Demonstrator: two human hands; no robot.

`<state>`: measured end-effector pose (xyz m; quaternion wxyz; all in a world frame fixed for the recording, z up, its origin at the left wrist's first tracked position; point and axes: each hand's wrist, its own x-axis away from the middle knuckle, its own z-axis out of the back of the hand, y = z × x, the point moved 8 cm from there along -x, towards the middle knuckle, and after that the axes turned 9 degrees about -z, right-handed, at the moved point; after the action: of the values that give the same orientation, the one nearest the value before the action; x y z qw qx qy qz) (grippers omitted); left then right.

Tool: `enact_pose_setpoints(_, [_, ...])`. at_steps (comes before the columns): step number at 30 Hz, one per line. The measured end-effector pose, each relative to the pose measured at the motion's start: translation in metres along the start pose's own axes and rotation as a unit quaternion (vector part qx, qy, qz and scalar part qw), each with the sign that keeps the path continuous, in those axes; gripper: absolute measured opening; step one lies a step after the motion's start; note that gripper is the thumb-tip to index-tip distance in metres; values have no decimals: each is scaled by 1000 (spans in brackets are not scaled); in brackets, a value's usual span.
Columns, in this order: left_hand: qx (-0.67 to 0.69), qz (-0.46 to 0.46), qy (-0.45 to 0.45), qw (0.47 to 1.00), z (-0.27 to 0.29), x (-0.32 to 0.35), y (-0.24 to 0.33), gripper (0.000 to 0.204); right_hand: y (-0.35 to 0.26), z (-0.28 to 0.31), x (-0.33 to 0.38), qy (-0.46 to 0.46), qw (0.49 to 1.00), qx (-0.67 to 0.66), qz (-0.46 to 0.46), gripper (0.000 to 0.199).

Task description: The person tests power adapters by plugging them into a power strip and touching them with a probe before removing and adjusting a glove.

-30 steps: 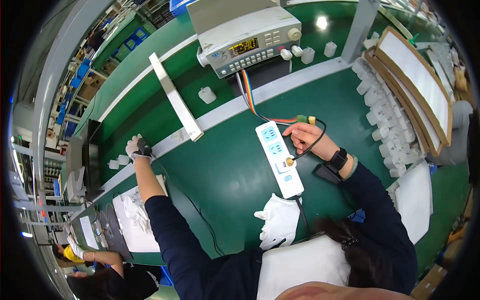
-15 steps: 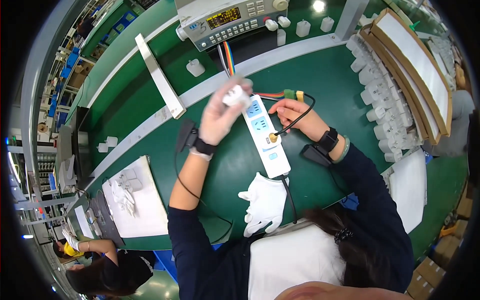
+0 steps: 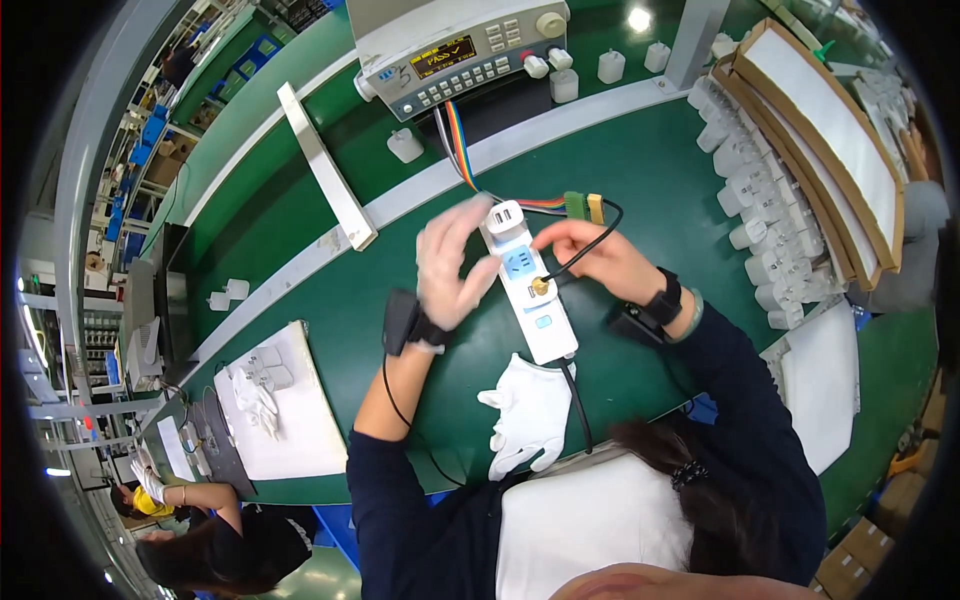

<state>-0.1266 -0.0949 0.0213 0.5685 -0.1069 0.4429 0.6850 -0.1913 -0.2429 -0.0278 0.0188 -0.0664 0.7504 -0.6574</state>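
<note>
A white power strip [image 3: 552,346] with blue sockets lies between my hands. A white two-port charger [image 3: 506,218] sits on its far end. My left hand [image 3: 452,262], in a thin whitish glove, is open beside that charger, fingers spread and holding nothing. My bare right hand [image 3: 592,258] is just right of the strip, index finger stretched toward the middle socket, the other fingers loosely bent. Past its fingers runs a black cable [image 3: 606,236], ending in a gold plug [image 3: 541,286] on the strip's nearer part. A white glove [image 3: 529,415] lies at the strip's near end.
A bench test meter [image 3: 465,65] with a lit display stands at the back, its ribbon wires leading to a green connector [image 3: 576,206]. Rows of white chargers [image 3: 755,235] and cardboard trays [image 3: 800,150] line the right. At left lies a white board [image 3: 290,420]. A co-worker [image 3: 235,540] sits lower left.
My left hand has let go of the white charger, which now sits on the strip's far end. My right index finger has stretched toward the strip. The meter's display has changed.
</note>
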Motion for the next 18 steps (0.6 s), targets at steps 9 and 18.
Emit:
enact_pose_setpoints(9, [-15, 0, -92, 996, -37, 25, 24, 56, -92, -42, 25, 25, 919, 313, 237, 17])
enact_pose_setpoints(18, [37, 17, -106, 994, -41, 28, 20, 45, -53, -16, -50, 91, 956, 262, 101, 15])
